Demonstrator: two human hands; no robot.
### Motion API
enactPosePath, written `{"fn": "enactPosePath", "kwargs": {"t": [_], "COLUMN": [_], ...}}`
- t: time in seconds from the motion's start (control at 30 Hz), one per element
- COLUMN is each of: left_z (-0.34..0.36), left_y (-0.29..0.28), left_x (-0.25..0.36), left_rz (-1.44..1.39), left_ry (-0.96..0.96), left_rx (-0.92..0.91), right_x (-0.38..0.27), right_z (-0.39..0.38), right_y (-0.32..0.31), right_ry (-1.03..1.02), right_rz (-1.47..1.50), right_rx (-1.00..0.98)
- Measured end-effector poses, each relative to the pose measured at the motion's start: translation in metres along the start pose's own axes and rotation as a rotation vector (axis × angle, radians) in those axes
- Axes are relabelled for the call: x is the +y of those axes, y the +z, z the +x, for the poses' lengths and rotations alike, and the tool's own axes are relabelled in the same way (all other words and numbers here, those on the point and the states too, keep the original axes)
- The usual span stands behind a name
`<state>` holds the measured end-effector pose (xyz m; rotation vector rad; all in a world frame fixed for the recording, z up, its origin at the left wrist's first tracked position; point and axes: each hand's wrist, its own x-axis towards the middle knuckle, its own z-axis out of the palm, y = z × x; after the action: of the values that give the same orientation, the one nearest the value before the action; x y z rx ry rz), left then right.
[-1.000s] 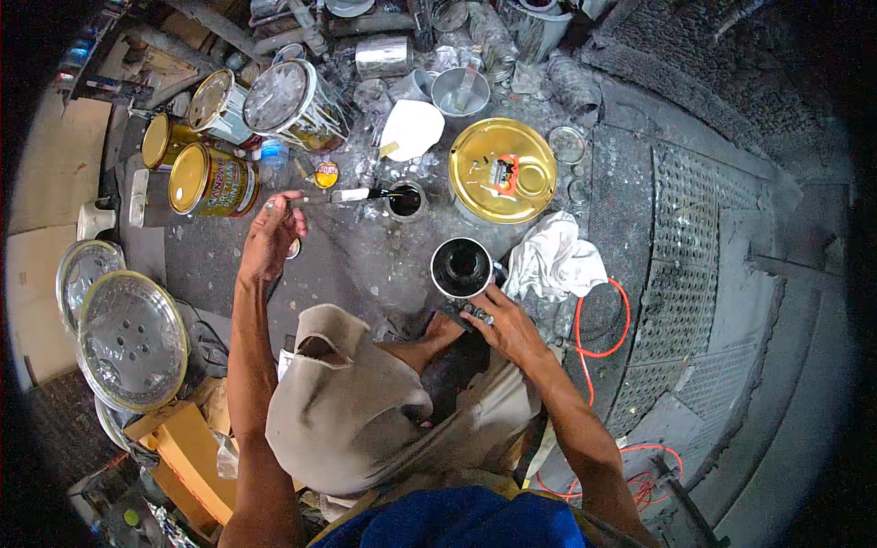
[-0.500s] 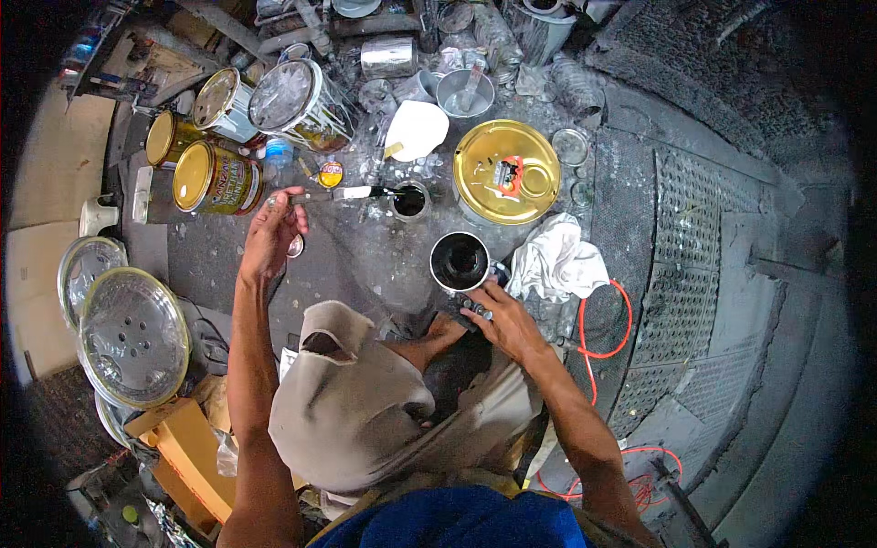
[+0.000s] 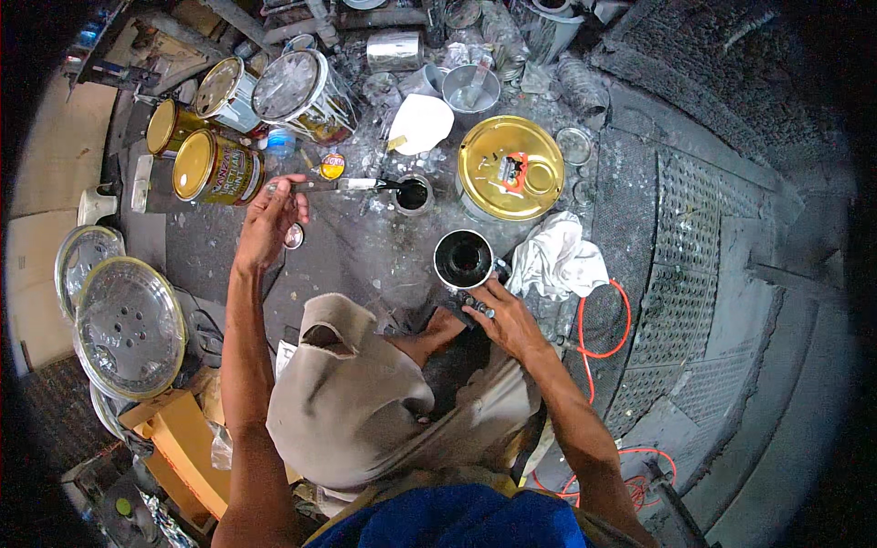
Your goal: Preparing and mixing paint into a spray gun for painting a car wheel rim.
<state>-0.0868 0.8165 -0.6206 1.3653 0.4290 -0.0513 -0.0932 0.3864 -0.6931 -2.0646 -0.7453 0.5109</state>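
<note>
My left hand [image 3: 274,215] pinches the handle of a paintbrush [image 3: 358,184]. The brush lies almost level, its black-coated bristles over the mouth of a small open can [image 3: 415,195] with dark paint inside. On the right, my right hand [image 3: 508,315] is closed around a spray gun whose round cup [image 3: 463,259] stands uncovered, dark liquid inside. Knobs of the gun show between my fingers; most of its body is hidden. Just below my left hand lies a small round lid [image 3: 293,236].
A large gold-lidded can [image 3: 512,168] and a white cloth [image 3: 559,258] sit near the spray gun. Paint cans [image 3: 217,169] and a drippy bucket [image 3: 297,91] stand at far left. A red hose [image 3: 628,320] curls at right. Wheel-like discs [image 3: 130,327] lean at left.
The brush tip reaches slightly farther over the small can. My right hand keeps its hold on the spray gun. The whole view has shifted a little.
</note>
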Motion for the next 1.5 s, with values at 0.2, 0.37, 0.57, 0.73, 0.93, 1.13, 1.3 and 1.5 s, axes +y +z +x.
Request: {"fn": "enactPosePath", "kwargs": {"t": [0.2,0.37,0.57,0.73,0.93,1.13,1.3,1.5], "left_z": [0.001,0.002,0.008,0.028,0.046,0.053,0.038,0.018], "left_y": [0.004,0.003,0.027,0.08,0.117,0.105,0.106,0.055], "left_x": [0.001,0.002,-0.014,-0.047,-0.049,-0.061,-0.056,-0.036], "left_rz": [0.015,0.055,0.181,0.568,0.793,0.886,0.762,0.429], "left_ry": [0.0,-0.005,-0.011,0.147,0.121,0.347,0.285,0.097], "left_rx": [0.012,0.061,0.05,-0.089,-0.059,-0.048,-0.012,0.102], "right_x": [0.003,0.01,0.004,0.003,0.008,0.009,0.011,0.008], "right_z": [-0.004,-0.008,-0.008,-0.007,-0.012,-0.013,-0.012,-0.008], "right_y": [-0.001,0.003,0.0,0.001,0.002,0.003,0.003,0.001], "right_ry": [0.005,0.039,0.059,0.055,0.007,0.034,-0.015,-0.006], "right_rz": [0.03,0.069,0.052,0.031,-0.036,0.015,0.002,0.002], "right_rx": [-0.004,-0.011,-0.034,-0.05,0.005,-0.011,0.065,0.026]}}
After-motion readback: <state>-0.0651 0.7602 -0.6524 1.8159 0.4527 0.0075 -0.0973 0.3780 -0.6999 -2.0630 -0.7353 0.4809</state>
